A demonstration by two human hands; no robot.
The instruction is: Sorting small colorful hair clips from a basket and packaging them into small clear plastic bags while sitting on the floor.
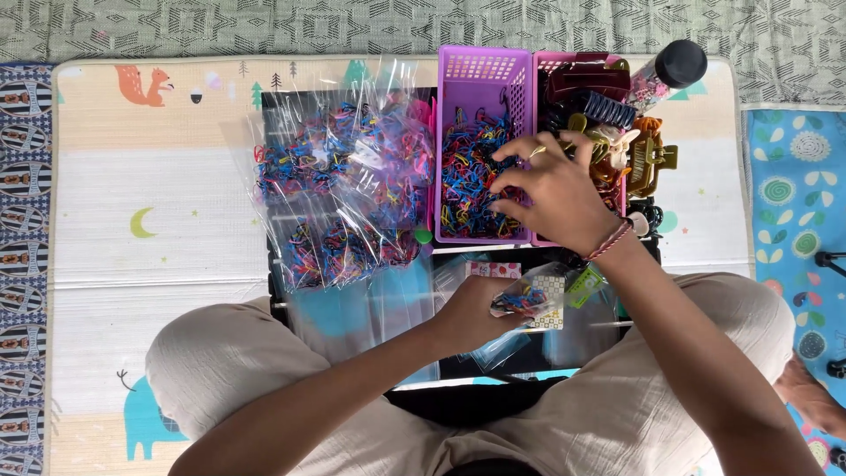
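Observation:
My right hand (539, 189) reaches into a purple plastic basket (485, 66) and pinches at the small coloured elastic bands (467, 176) that fill its bottom. My left hand (476, 308) is lower, near my lap, and holds a small clear plastic bag (533, 301) with a few coloured bands inside and a chequered card label. A red string bracelet is around my right wrist.
Several clear bags of coloured bands (339, 181) lie left of the basket. A pink basket (608, 115) of hair claw clips sits to its right, with a black-capped bottle (670, 70) behind. Everything rests on a patterned play mat (150, 220); my knees frame the near edge.

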